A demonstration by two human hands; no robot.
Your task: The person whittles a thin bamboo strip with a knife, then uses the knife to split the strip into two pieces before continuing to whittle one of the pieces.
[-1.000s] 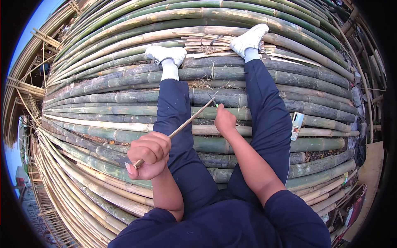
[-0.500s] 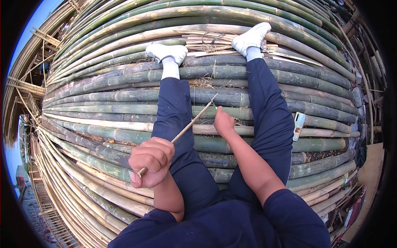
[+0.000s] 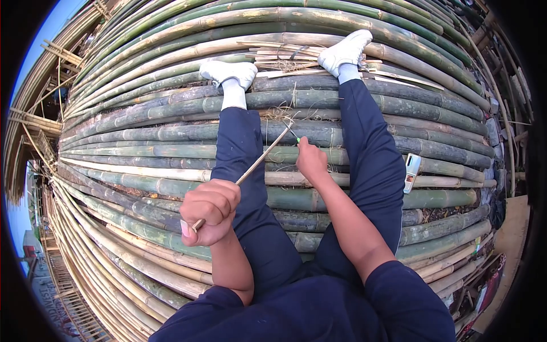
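firmly held: stick in the left fist, knife in the right

the left hand [image 3: 209, 208] is at the lower left of the view, over the left leg [image 3: 238, 154], its elbow bent and its forearm short and steep beneath it. its fingers are curled shut in a full fist round the stick [image 3: 257, 163], knuckles up, with the thumb low by the butt end, which pokes out just past the grip. from there the stick slants up and to the right, across the left leg, its far tip over the poles [image 3: 194, 132] between the legs.

the right hand [image 3: 311, 161] is farther forward, between the stick and the right leg [image 3: 373, 148]. its forearm reaches up and leftward in a long slant from the dark sleeve. the fingers are closed on a small knife [image 3: 293, 133], the handle mostly hidden in the grip, with a bit of green showing at the front. the thin blade angles up and left to the stick near its far tip; whether the edge touches is too small to tell.

thin shavings [image 3: 277, 113] lie on the poles just beyond the tip. farther out, split strips [image 3: 288, 55] lie between the white shoes [image 3: 232, 73]. a phone [image 3: 412, 171] rests on the poles beside the right leg.
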